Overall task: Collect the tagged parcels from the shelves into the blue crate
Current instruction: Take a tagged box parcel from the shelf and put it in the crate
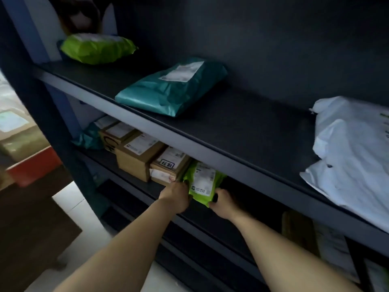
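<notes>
Both of the person's arms reach down to the lower shelf (134, 187) of a dark metal rack. Between the two hands sits a lime-green parcel (203, 182), a soft mailer with a white printed label facing up, tilted so that its near end hangs out past the shelf edge while its far end is tucked under the shelf above.

The left hand (175, 196) is closed around the parcel's left edge, fingers curled under and out of sight, thumb side against the green plastic; it also brushes the front of the cardboard box (168, 167) just beside the parcel. The right hand (223, 204) grips the parcel's near right corner, fingers folded in and pinching the wrapper. Neither hand is spread; both are clamped on the same parcel.

To the left of the parcel, a row of brown cartons (136, 152) with white labels fills the lower shelf, and a teal bag (89, 139) is stuffed in at the far end.

On the upper shelf (242, 131) lie three more soft parcels, well apart: a green mailer (97, 48) at the far left, a teal mailer (171, 87) with a pale label in the middle, and a white mailer (353, 154) at the right, overhanging the front edge.
</notes>
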`<state>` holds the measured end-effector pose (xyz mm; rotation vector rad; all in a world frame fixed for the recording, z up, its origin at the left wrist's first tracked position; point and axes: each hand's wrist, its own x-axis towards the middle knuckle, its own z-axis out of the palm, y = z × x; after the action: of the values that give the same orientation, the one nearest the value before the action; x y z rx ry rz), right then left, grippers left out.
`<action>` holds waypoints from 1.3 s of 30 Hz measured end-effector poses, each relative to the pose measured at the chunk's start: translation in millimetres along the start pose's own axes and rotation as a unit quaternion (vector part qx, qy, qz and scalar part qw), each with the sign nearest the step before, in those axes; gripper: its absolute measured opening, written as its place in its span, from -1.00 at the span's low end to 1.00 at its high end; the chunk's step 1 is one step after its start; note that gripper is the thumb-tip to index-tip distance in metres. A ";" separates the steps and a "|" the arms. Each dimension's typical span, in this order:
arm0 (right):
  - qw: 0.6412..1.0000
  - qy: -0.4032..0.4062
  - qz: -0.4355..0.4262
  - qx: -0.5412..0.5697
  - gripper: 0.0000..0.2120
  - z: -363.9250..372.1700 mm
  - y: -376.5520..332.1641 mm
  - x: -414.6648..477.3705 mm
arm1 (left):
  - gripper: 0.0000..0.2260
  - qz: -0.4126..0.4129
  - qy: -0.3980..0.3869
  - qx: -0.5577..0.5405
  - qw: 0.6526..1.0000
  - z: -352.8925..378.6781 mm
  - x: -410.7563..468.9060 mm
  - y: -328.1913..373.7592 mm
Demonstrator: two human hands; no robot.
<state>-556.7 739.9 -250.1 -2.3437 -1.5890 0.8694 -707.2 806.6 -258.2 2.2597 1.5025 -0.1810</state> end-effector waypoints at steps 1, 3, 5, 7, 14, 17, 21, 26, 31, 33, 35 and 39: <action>1.000 0.003 0.014 0.028 -0.65 3.7 -1.9 7.4 | -0.61 0.006 -0.011 0.000 1.000 3.1 11.7 -1.8; 0.995 0.006 0.040 0.093 -0.56 8.8 -5.7 20.3 | -0.52 0.011 -0.035 -0.001 0.999 8.4 29.7 -1.7; 0.985 -0.001 0.072 0.154 -0.49 14.8 -6.8 29.6 | -0.43 0.005 -0.057 -0.016 0.998 12.8 41.9 -0.3; 0.974 0.000 0.105 0.203 -0.44 22.4 -3.1 37.6 | -0.39 -0.011 -0.074 -0.067 0.995 15.6 49.3 1.5; 0.944 0.061 0.215 0.241 -0.57 41.4 20.9 46.1 | -0.45 -0.070 -0.072 -0.201 0.974 25.2 53.5 3.5; 0.958 0.091 0.214 0.170 -0.79 47.0 46.4 33.4 | -0.68 -0.077 -0.061 -0.218 0.971 31.3 41.9 4.9; 0.958 0.124 0.188 0.176 -0.83 44.9 60.5 2.4 | -0.77 -0.048 -0.072 -0.202 0.976 42.6 20.0 14.9; 0.955 0.140 0.192 0.180 -0.86 36.6 77.5 -25.9 | -0.86 -0.034 -0.056 -0.237 0.969 46.7 -5.5 38.3; 0.953 0.150 0.200 0.171 -0.82 30.0 88.2 -35.0 | -0.72 -0.011 -0.075 -0.199 0.977 46.2 -20.6 58.4; 0.950 0.150 0.206 0.180 -0.76 30.4 88.1 -34.0 | -0.65 -0.004 -0.098 -0.166 0.981 42.8 -25.5 63.0; 0.946 0.137 0.213 0.200 -0.69 33.3 86.6 -33.2 | -0.61 0.019 -0.126 -0.142 0.982 40.9 -27.5 63.2; 0.956 0.149 0.225 0.119 -0.56 32.1 71.9 -33.0 | -0.58 0.050 -0.038 -0.150 0.987 39.9 -22.9 45.0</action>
<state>-526.3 675.3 -296.8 -2.5425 -0.8003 0.6883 -671.0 756.0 -274.6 2.0576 1.2784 -0.0092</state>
